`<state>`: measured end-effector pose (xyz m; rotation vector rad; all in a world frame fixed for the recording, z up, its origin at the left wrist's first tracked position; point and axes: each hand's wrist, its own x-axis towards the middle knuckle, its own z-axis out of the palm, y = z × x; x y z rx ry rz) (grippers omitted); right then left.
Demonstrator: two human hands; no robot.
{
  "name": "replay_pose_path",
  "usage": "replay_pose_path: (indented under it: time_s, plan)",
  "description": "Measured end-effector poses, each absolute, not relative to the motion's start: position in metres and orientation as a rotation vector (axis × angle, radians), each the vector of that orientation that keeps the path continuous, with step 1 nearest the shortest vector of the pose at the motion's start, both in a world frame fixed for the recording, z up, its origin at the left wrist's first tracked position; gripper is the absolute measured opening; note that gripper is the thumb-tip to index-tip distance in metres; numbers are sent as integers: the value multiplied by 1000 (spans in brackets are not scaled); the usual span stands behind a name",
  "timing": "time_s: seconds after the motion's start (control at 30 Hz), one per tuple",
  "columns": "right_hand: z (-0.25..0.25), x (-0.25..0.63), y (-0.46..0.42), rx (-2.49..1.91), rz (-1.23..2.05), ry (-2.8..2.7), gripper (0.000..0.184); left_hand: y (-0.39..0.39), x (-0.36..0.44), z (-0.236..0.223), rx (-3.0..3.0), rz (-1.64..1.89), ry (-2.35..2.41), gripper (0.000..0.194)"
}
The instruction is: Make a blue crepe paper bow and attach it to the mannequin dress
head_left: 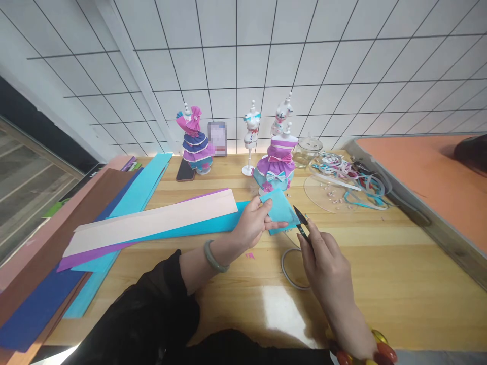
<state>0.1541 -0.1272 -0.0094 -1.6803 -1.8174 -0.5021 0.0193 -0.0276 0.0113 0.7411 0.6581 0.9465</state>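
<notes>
My left hand [254, 221] pinches a small folded piece of teal paper [280, 208] above the wooden table [380, 263]. My right hand [322, 258] grips small black snips [302, 221], whose blades touch the right edge of the teal piece. A long teal paper strip [198, 228] runs left from the held piece, under a pale pink strip [152, 220] and a purple one [95, 253]. A thin white ring [289, 271] lies on the table below my hands.
Stacked coloured paper sheets [57, 243] lie at the left. Small mannequins in paper dresses [196, 142] [276, 162] and a bare one [251, 132] stand at the back, with a phone [185, 170], a glass jar [307, 151] and a clear plate of ribbon scraps [342, 190]. An orange surface [426, 172] is at right.
</notes>
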Motion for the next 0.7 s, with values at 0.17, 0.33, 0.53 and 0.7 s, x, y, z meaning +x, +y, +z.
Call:
replay_pose_path:
  time_s: [0.17,0.33,0.53,0.7]
  plan:
    - [-10,154,-127,-1647,-496,-1810,44,-28,20,11,751,961,658,21]
    - [-6,153,-126,-1647,-408,-1792,43,-29,21,10,818,965,658,22]
    - [-6,153,-125,-1651,-376,-1786,43,-30,21,11,854,946,653,25]
    - [-9,153,-125,-1662,-394,-1795,44,-30,21,12,832,921,649,25]
